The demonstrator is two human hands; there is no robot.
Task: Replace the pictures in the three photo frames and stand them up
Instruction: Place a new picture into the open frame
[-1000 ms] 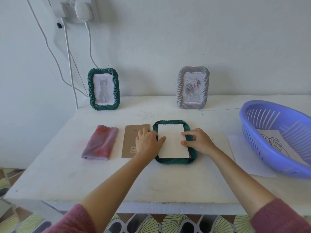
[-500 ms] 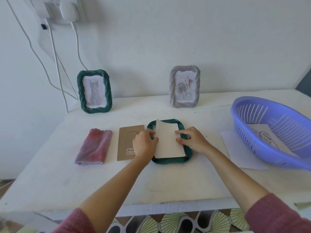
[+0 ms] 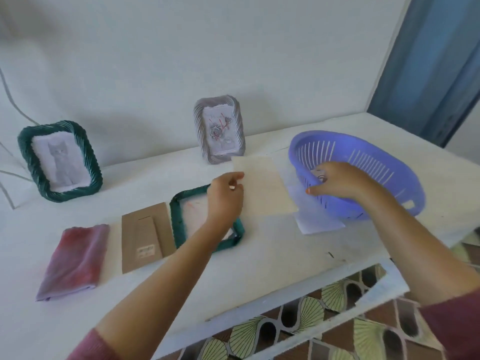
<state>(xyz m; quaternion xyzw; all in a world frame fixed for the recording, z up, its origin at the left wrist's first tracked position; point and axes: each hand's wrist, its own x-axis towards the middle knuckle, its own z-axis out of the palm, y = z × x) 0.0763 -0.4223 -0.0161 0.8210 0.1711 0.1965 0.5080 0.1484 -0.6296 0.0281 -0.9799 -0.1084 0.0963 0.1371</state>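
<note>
Since 0.5 s back, your left grip (image 3: 226, 201) has lifted the cream sheet (image 3: 262, 188) off the flat green frame (image 3: 176, 224) and swung it rightward. Your right grip (image 3: 342, 183) has left that frame for the purple basket (image 3: 384, 162).

From the left, the folded pink cloth (image 3: 75, 261) lies near the end of the worktop (image 3: 259, 268), out of the way. Behind it the green cat frame (image 3: 59, 161) stands leaning back by the wall. The grey rose frame (image 3: 219, 129) stands likewise further right, so 2 of the 3 frames are up.

The brown backing board (image 3: 145, 235) lies flat just beside the flat green frame, I judge so that it is within reach for refitting. That frame lies face down with its back open, and paper with reddish marks shows inside, so it looks like the 1 being worked on.

Your left grip pinches the cream sheet by its left edge, thumb against fingers. It holds the sheet above the worktop between the flat frame and the basket, which leaves the frame's opening free.

A white paper (image 3: 317, 219) lies on the worktop, partly under the basket's near side. Your right grip sits over the basket's near rim, thumb outside the wall and fingers reaching in by a drawn paper (image 3: 321, 178). I cannot tell whether they have hold of it. You are probably fetching the replacement picture.
</note>
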